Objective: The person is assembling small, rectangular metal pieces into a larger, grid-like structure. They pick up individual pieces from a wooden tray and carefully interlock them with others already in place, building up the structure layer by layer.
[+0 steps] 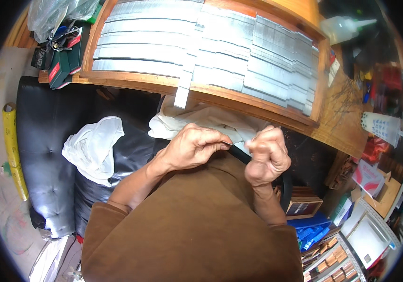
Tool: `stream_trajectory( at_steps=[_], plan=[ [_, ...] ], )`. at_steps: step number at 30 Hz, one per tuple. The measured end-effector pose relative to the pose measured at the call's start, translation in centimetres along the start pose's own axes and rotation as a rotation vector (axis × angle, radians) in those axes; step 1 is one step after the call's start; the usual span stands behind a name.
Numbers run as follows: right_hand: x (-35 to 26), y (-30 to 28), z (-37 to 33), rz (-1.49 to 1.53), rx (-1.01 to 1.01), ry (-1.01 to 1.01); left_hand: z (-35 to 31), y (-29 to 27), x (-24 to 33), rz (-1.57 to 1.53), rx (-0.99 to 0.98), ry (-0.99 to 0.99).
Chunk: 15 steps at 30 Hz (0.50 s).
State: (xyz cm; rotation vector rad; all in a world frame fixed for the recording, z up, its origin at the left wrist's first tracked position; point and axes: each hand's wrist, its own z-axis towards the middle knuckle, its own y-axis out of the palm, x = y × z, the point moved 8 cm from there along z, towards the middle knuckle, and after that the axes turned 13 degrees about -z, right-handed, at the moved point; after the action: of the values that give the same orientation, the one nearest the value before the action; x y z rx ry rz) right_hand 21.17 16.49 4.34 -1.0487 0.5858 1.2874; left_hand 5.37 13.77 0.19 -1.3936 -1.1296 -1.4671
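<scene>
In front of my chest, my left hand (pixel 196 146) pinches a thin dark piece (pixel 227 143) between thumb and forefinger; only its tip shows. Close by on the right, my right hand (pixel 268 155) is curled closed and slightly blurred, and whatever its fingers hold is hidden. Beyond both hands a white cloth (pixel 182 120) hangs below the table edge. On the table a wooden tray (pixel 131 77) holds rows of flat silver-grey strips (pixel 220 56). A single pale strip (pixel 186 87) lies across them and juts over the tray's near side.
A black tufted sofa (pixel 46 155) at the left bears a crumpled white bag (pixel 95 148). Dark green boxes (pixel 63 68) with keys stand left of the tray. On the right are a squeeze bottle (pixel 345 29), a plastic cup (pixel 381 128) and a metal shelf rack (pixel 352 254).
</scene>
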Motion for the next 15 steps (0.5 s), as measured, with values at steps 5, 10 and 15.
stream_trajectory(
  at_steps=[5,10,15],
  plan=[
    [0.5,1.9,0.7,-0.059,-0.320,0.181,-0.3,-0.2,-0.4,-0.060,0.005,-0.003],
    [0.9,3.5,-0.7,-0.036,-0.347,0.216,-0.5,-0.6,-0.6,0.039,-0.029,-0.007],
    [0.8,3.9,-0.7,0.008,-0.318,0.241,-1.0,-0.7,-0.5,0.043,0.052,0.051]
  ],
)
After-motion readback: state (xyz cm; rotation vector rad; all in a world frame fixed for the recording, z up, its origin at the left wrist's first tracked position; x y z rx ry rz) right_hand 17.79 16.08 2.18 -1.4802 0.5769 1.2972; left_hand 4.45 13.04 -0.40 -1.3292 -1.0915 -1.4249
